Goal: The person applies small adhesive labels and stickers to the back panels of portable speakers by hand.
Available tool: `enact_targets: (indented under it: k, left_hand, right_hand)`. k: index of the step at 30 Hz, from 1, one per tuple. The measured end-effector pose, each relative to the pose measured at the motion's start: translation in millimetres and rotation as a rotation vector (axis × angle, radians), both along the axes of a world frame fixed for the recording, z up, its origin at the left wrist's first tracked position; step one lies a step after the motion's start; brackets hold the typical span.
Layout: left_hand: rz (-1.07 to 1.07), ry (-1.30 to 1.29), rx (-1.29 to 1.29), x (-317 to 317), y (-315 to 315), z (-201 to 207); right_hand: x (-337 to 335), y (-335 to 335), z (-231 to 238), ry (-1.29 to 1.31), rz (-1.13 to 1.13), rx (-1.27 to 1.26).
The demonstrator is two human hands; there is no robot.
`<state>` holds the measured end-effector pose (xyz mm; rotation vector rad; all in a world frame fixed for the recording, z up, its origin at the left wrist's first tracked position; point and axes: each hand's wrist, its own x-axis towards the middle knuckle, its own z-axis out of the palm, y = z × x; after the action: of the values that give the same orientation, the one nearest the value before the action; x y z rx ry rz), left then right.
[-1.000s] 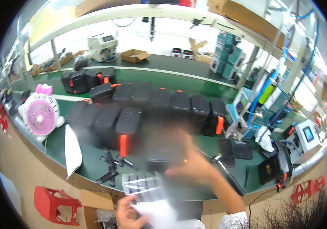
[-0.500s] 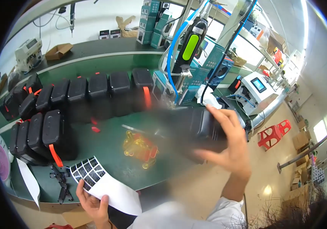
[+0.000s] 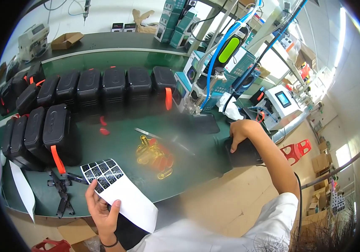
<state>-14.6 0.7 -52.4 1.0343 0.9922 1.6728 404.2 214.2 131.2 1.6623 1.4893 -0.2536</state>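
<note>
My left hand (image 3: 102,213) pinches a sheet of black labels (image 3: 123,191) between thumb and fingers. The printed labels sit at its far end, while the near part is bare white backing. At the right edge of the bench, my right hand (image 3: 243,131) is closed over the top of a black box-shaped case (image 3: 246,153); its fingertips are partly hidden. Between the hands lies a pile of yellow and red oval tags (image 3: 154,157), slightly blurred. Dark plastic clips (image 3: 63,191) lie left of the label sheet.
Black cases with orange straps (image 3: 113,82) line the back of the green bench (image 3: 117,147), and more cases (image 3: 56,130) stand at left. An electric screwdriver (image 3: 229,50) hangs at right before teal cartons (image 3: 180,25). A white machine (image 3: 281,103) and red stools (image 3: 295,151) are farther right.
My right hand has gone from spread around a blurred black case to gripping the case from above, lower at the bench's right edge. My left hand still holds the label sheet. The view has shifted slightly.
</note>
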Motion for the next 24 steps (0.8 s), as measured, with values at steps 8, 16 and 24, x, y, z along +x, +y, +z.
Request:
enact_targets:
  k: [8, 16, 24]
  left_hand:
    - [-0.046, 0.036, 0.001, 8, 6, 1]
    - [-0.108, 0.065, -0.070, -2, 6, 17]
    - [-0.121, 0.593, -0.082, -10, 62, 12]
  right_hand:
    - [34, 49, -53, -0.030, 0.026, -0.279]
    - [-45, -42, 10, 0.544, 0.502, 0.924]
    - [-151, -79, -34, 1.189, 0.258, 1.263]
